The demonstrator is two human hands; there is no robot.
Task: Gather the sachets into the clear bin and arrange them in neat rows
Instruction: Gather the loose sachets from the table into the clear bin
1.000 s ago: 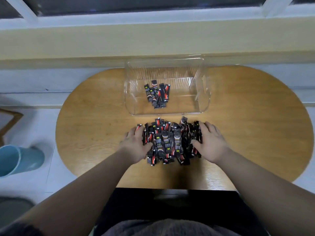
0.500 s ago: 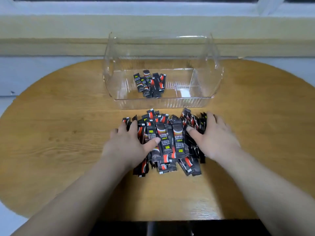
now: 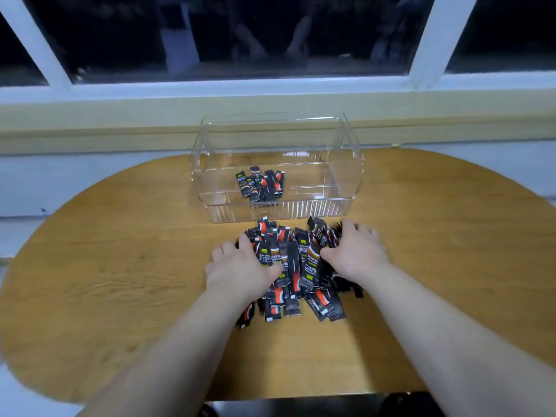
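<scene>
Main pile of sachets [image 3: 290, 266]: black sticks with red and white print, heaped loosely on the wooden table [image 3: 120, 266] just in front of the clear bin [image 3: 350, 164]. The pile's far edge almost reaches the bin's ribbed front wall. Sticks lie crosswise and overlapping, and those underneath are covered, so no count is possible. Print is too small and blurred to read.

Sachets in the bin [image 3: 261, 185]: a small cluster on the bin floor, left of its centre, roughly side by side with ends uneven. They are seen through the front wall, so their lower ends are distorted by the ribbing.

Left hand [image 3: 240, 269]: at the pile's left flank, in front of the bin's left half. The fingers are spread and laid against the sticks, the thumb lies across the top, and nothing is closed in a grasp. One fingertip is lost among the sachets.

Right hand [image 3: 356, 251]: at the pile's right flank, in front of the bin's right half. The fingers are spread and bent over the sticks, with the tips hidden behind the heap. I cannot tell whether they clasp any sachets. The two hands are apart, with the pile between them.

Behind the bin are a pale sill [image 3: 120, 115] and a white-framed window [image 3: 427, 40]. The glass is dark, with reflections too dim to identify.
</scene>
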